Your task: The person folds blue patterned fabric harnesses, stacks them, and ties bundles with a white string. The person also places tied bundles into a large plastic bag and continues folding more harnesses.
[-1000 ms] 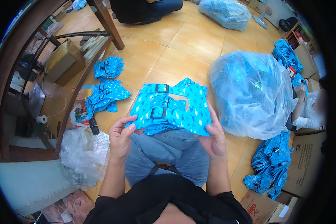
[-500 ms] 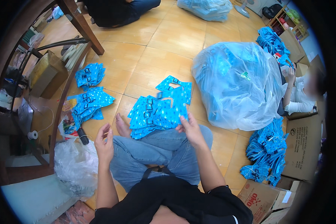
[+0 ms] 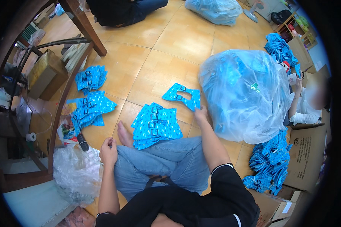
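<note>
At the right, the fingers of my right hand (image 3: pixel 201 114) close on the near corner of a flat blue printed piece (image 3: pixel 196 99). This piece has a cut-out opening and dark square outlines, and lies over the floor beyond my knees. Close by, a fanned stack of similar blue pieces (image 3: pixel 157 126) sits against my crossed legs, with neither hand touching it. My left hand (image 3: pixel 109 151) is held above my left knee, fingers curled together, and nothing shows in them.
A large clear bag (image 3: pixel 242 94) full of blue pieces stands at the right. Blue piles (image 3: pixel 91 77) lie at the left and more (image 3: pixel 269 159) by a cardboard box (image 3: pixel 307 151). A wooden frame (image 3: pixel 81 26) rises at the left. Another person (image 3: pixel 305 98) sits far right.
My right hand has moved right, off the stack, to the corner of the separate piece. The stack is now uncovered. My left hand has lowered slightly and its fingers have curled in.
</note>
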`<state>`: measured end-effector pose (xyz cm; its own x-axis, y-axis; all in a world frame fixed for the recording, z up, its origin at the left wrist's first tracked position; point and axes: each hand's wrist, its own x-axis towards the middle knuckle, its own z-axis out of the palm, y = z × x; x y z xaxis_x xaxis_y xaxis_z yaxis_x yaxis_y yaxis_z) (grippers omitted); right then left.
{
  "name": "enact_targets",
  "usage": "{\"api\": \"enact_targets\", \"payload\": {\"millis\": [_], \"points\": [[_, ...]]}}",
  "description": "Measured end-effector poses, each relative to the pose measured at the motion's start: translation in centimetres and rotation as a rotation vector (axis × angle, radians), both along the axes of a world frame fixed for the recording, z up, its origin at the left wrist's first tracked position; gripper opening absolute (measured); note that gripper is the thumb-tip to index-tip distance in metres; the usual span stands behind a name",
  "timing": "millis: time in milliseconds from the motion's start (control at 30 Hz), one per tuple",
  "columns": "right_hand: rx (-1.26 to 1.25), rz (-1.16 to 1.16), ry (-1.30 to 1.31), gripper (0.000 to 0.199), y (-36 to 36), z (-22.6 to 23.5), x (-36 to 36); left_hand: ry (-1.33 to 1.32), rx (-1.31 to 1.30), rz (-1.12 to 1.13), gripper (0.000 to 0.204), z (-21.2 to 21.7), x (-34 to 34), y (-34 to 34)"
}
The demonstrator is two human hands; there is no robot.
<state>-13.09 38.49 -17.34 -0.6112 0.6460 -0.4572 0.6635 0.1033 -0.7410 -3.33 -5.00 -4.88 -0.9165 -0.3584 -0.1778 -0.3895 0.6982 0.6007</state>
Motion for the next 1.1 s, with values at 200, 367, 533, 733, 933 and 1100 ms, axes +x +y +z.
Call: {"api": "enact_targets", "payload": {"millis": [200,367,533,733,933,1100], "points": [[0.338,0.219,-0.005,0.055,-0.8,-0.8,1.1,-0.037,-0.043,0.001,0.032,0.2,0.1,0.2],[0.564,0.296,0.134,0.06,-3.6,0.9,1.8,-0.016,-0.029,-0.001,0.032,0.4,0.1,0.2],[0.553,0.558,0.306,0.057,-10.4,4.1,5.5,0.016,-0.052,-0.013,0.031,0.3,0.4,0.2],[0.605,0.599,0.303,0.047,-14.8,4.6,10.8,0.078,-0.009,-0.046,0.031,0.4,0.8,0.0],[0.611,0.598,0.421,0.046,-14.3,4.2,10.9,0.148,0.034,-0.035,0.03,0.2,1.5,-0.3],[0.609,0.6,0.531,0.05,-14.8,4.8,13.2,0.259,0.015,-0.081,0.028,-0.2,2.3,-0.4]]}}
